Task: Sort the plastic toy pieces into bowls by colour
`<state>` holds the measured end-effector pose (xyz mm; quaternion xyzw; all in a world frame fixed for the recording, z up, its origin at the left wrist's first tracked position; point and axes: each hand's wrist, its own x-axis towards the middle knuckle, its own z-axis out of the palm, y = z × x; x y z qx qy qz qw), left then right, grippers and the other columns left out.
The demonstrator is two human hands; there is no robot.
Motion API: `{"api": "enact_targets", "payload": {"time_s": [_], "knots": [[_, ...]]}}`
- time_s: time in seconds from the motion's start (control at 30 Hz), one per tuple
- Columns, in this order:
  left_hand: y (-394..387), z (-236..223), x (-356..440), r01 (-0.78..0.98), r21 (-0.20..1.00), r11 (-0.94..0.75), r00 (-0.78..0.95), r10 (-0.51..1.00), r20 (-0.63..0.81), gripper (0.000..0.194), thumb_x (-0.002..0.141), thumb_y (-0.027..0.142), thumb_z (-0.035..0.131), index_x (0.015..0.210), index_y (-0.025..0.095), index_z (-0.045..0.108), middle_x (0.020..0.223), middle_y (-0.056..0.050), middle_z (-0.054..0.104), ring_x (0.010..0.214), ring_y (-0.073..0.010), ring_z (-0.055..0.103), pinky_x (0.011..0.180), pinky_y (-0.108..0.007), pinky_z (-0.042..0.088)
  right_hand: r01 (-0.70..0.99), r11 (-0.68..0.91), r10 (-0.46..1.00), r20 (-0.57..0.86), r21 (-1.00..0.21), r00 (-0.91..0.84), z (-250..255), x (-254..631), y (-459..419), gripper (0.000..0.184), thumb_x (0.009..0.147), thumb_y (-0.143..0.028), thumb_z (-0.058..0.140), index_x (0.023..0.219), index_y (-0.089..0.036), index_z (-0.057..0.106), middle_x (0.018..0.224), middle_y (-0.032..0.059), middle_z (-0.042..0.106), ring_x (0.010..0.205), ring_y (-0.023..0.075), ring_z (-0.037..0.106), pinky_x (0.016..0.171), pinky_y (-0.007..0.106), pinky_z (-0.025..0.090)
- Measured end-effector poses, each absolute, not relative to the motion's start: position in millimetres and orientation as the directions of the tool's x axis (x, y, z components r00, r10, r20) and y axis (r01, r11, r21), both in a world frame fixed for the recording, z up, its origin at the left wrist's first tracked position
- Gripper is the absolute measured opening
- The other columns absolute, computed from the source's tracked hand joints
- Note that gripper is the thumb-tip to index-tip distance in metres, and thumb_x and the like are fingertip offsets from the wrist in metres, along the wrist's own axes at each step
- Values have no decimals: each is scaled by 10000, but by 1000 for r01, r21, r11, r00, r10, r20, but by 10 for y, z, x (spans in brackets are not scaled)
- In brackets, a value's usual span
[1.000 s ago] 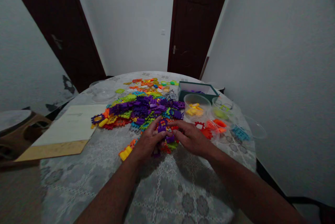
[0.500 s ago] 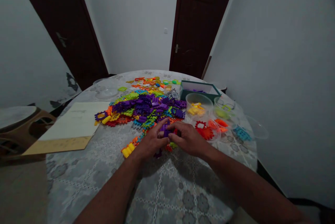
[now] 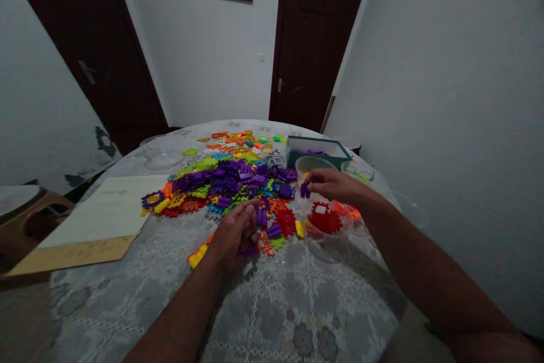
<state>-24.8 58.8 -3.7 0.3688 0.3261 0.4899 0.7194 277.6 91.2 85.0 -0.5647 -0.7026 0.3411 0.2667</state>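
Note:
A small purple plastic building piece [image 3: 305, 190] is pinched between the thumb and fingers of my right hand [image 3: 331, 183], held up in front of a clear tub [image 3: 314, 165]. My left hand [image 3: 236, 231] rests by the front of the pile with its fingers curled in; whatever it may hold is hidden. Right beside its fingertips are purple pieces [image 3: 261, 216]. Another purple piece [image 3: 274, 230], a red gear-shaped piece [image 3: 285, 221] and a yellow piece [image 3: 300, 229] lie between my hands. Behind stretches a heap of mixed interlocking pieces [image 3: 225, 179], mostly purple on top.
A green-edged box [image 3: 318, 150] with purple pieces stands at the back right. Nearer is a clear tub of red pieces [image 3: 327, 220], with orange pieces [image 3: 346, 210] beside it. An open cardboard folder [image 3: 96, 216] lies at the left, and a clear lid [image 3: 164, 160] behind it.
My hands were together over a purple piece and have parted. The right one has moved right and up with a small purple piece; the left has shifted slightly left. The view has tilted up a little.

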Motion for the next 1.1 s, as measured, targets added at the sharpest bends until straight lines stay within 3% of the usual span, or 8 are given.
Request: {"api": "enact_targets", "payload": {"time_s": [0.13,0.23,0.37,0.5,0.63,0.9,1.0,1.1], "knots": [[633,-55,-280,-495,840,224,242,964,-114,479,876,483,808,1225,175,695,728,38,568,513,-83,530,414,-170,397,455,58,948,192,-889,255,927,3011,1359,252,888,-217,654,1130,-158,691,698,-29,614,503,104,492,451,221,395],[637,-45,-294,-525,818,236,192,969,-157,432,921,468,767,1226,170,698,811,-11,651,598,-116,648,437,-177,468,372,107,875,265,-922,405,883,3018,1439,451,878,-258,686,1315,-158,639,824,-1,676,557,116,580,475,228,458],[621,-13,-273,-622,735,269,183,963,-198,390,979,463,705,1209,148,696,908,-72,710,723,-168,729,674,-319,655,454,202,931,315,-868,187,677,2664,1066,399,930,-313,648,1306,-181,675,953,49,741,630,134,637,529,249,505],[627,-28,-261,-652,708,271,203,962,-182,465,1001,553,639,1206,138,682,978,-128,737,849,-230,767,762,-390,673,583,428,903,361,-691,-234,502,2066,453,250,1003,-266,596,1214,-230,725,1082,63,756,860,175,698,799,338,585],[641,-51,-268,-670,691,271,224,961,-160,534,987,622,622,1210,140,673,1002,-129,744,891,-225,772,781,-343,657,540,644,758,357,-542,-545,340,1540,92,292,1008,-204,620,1291,-254,671,1279,83,706,1190,225,662,1031,403,546],[661,-27,-282,-662,692,289,237,956,-172,582,1011,669,532,1199,134,665,952,-123,744,822,-202,762,693,-281,621,721,639,765,322,-269,-557,66,1243,158,209,1030,-194,568,1201,-195,689,1206,120,704,1056,230,686,890,339,575],[657,-30,-292,-662,684,305,275,949,-156,595,1019,676,501,1225,142,667,962,-119,741,746,-182,734,605,-265,592,686,627,778,335,-370,-532,244,1340,185,224,1031,-166,553,1208,-186,689,1206,114,726,1059,213,693,909,329,554],[658,-30,-299,-673,693,259,249,961,-117,597,1003,678,538,1193,131,681,957,-128,739,781,-206,736,662,-317,620,633,535,841,284,-559,-461,515,1553,244,266,1039,-190,544,1261,-203,689,1078,61,766,949,177,702,850,307,540]]}}
